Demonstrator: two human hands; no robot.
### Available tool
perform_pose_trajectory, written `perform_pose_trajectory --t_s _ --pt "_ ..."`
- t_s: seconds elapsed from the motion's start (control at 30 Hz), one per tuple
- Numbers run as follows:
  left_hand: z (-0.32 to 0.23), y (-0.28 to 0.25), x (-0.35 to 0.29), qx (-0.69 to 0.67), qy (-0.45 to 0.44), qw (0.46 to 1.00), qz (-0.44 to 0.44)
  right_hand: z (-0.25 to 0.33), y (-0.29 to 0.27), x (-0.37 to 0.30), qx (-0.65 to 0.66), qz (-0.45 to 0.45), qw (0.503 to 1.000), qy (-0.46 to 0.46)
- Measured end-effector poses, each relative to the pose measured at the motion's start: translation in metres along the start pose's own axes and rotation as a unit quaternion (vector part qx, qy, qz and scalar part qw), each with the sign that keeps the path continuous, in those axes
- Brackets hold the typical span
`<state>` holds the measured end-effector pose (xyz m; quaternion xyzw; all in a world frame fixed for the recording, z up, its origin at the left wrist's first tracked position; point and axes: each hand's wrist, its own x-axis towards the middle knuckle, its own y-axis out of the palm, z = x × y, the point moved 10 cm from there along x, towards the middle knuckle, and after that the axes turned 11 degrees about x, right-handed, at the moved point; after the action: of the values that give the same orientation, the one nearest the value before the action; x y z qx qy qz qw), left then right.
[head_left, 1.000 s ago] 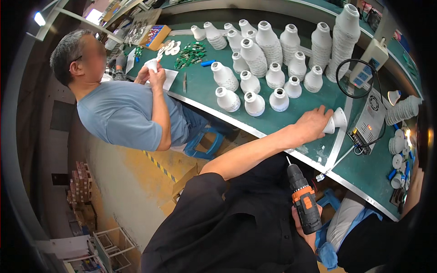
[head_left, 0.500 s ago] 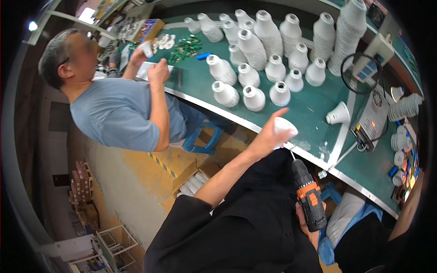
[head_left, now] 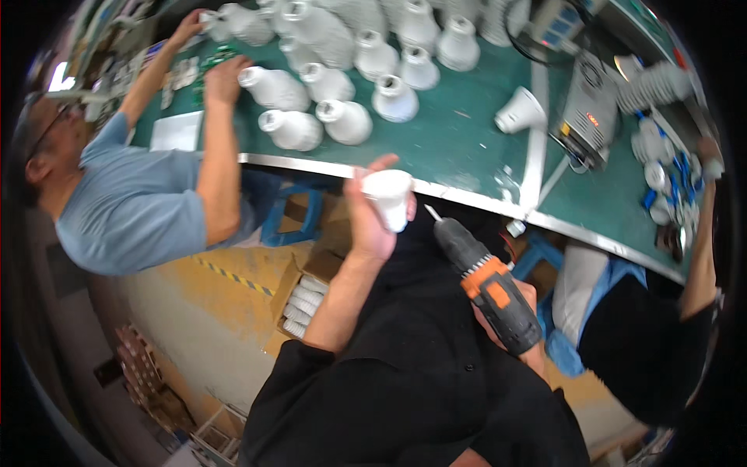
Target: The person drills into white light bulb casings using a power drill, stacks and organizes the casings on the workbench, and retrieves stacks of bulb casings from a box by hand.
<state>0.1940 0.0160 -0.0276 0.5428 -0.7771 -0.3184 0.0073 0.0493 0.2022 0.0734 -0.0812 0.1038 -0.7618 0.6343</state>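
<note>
My left hand [head_left: 369, 227] is closed around a white, cone-shaped plastic lamp housing [head_left: 388, 193], held tilted just off the table's front edge, with its wide end up. In my right hand [head_left: 487, 324] is a black and orange cordless drill [head_left: 492, 286], gripped by the handle, most of which is hidden. Its thin bit [head_left: 433, 212] points up and left at the housing, a short gap away. On the table beyond, a lone white housing [head_left: 520, 111] lies on its side, and stacks of similar housings [head_left: 346, 122] stand at the back left.
The green table's metal-edged front [head_left: 459, 197] runs across before me. A grey power supply [head_left: 589, 109] sits at right. To the left, a co-worker in a blue shirt [head_left: 148, 187] reaches over green circuit boards; another person [head_left: 638, 350] is at right. A carton [head_left: 289, 300] holds white parts.
The view has shifted. My left hand has turned the lamp housing, and the drill has swung leftward toward it. The co-worker on the left, earlier holding a white part, now stretches both arms across the table.
</note>
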Motion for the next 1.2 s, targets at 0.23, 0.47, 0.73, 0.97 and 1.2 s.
perform_pose_trajectory --t_s 0.23,0.47,0.73,0.97,1.2 --pt "-0.006 -0.001 0.006 -0.019 0.034 0.996 -0.082 0.0 0.006 0.001 0.021 0.016 1.0 -0.012" --pt "0.0 0.004 0.001 -0.035 0.033 0.998 -0.048 0.005 0.006 0.0 0.044 0.003 0.999 -0.023" --pt "-0.002 0.013 0.001 0.01 0.059 0.998 -0.038 0.004 0.01 0.005 0.047 0.023 0.998 -0.021" --pt "-0.004 0.01 -0.005 -0.03 0.077 0.996 -0.029 -0.001 0.014 0.001 0.037 0.035 0.999 -0.014" --pt "-0.008 0.019 -0.004 -0.009 0.106 0.992 -0.072 0.004 0.012 0.011 -0.01 0.036 0.999 -0.013"
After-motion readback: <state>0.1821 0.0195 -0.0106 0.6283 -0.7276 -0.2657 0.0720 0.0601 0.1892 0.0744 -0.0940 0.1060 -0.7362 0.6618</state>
